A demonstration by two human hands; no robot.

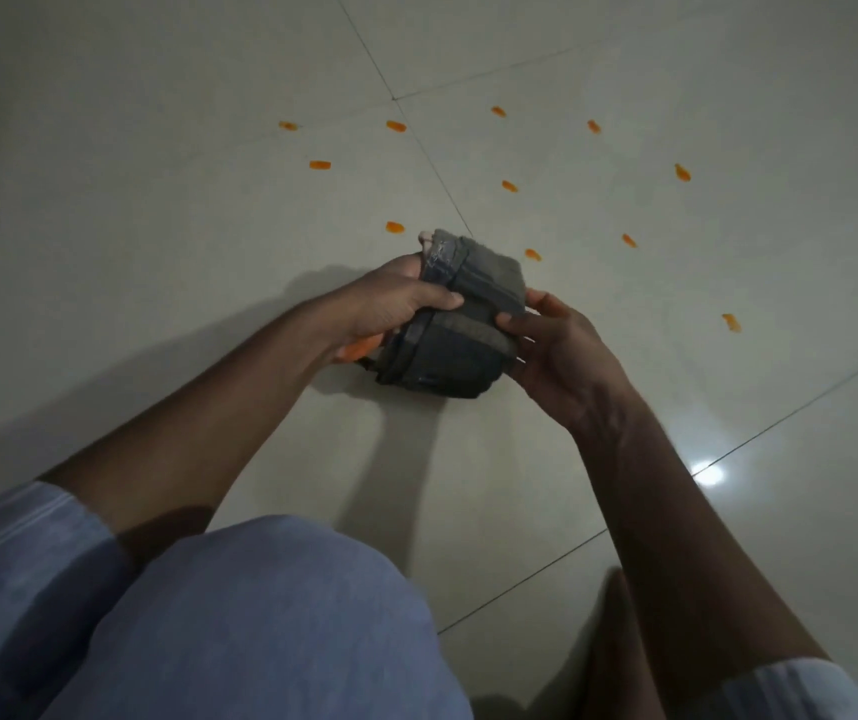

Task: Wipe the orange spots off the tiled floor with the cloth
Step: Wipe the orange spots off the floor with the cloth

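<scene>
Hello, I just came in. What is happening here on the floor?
A person is crouched over a tiled floor and holds a folded grey cloth with both hands. The left hand grips the cloth's left side, and the right hand pinches its right edge. The cloth is not on any spot yet. Many orange spots lie scattered on the tiles beyond the hands, and the nearest ones are just past the cloth. No wiped streaks are visible, so the cleaning seems not yet started.
</scene>
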